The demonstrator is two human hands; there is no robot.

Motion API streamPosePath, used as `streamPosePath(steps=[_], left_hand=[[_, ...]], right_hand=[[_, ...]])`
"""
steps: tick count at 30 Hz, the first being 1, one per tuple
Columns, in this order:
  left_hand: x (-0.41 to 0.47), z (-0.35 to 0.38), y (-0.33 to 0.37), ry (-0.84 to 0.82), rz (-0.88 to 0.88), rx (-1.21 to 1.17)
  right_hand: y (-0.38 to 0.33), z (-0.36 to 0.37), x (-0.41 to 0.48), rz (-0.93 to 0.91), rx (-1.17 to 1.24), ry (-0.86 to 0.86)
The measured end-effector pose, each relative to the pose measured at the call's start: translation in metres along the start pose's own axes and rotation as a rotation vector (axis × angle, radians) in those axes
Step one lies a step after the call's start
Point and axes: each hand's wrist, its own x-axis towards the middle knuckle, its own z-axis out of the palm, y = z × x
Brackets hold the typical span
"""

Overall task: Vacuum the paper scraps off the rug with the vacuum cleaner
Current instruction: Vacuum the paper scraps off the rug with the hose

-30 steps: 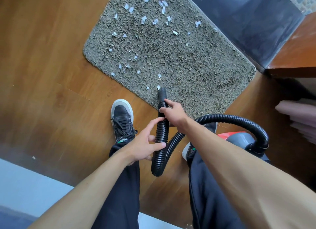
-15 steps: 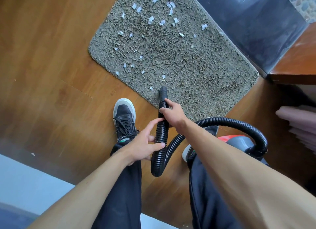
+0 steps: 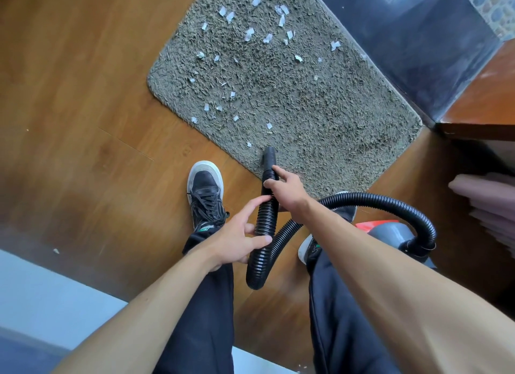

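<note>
Wood floor [image 3: 83, 122], grey rug [image 3: 320, 117], vacuum cleaner [image 3: 395, 234]

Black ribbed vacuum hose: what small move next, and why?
Probably ease the black ribbed vacuum hose forward until its nozzle reaches the nearest white paper scrap. The right hand grips the hose; the nozzle sits at the near edge of the grey shaggy rug, scraps beyond.
</note>
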Motion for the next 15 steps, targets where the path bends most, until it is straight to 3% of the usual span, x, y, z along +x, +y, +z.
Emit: streamPosePath(steps=[15], left_hand=[[-0.019,-0.030,-0.009,0.083,0.002,-0.077]], right_hand=[[-0.020,0.044,0.005,-0.086,-0.180,-0.042]])
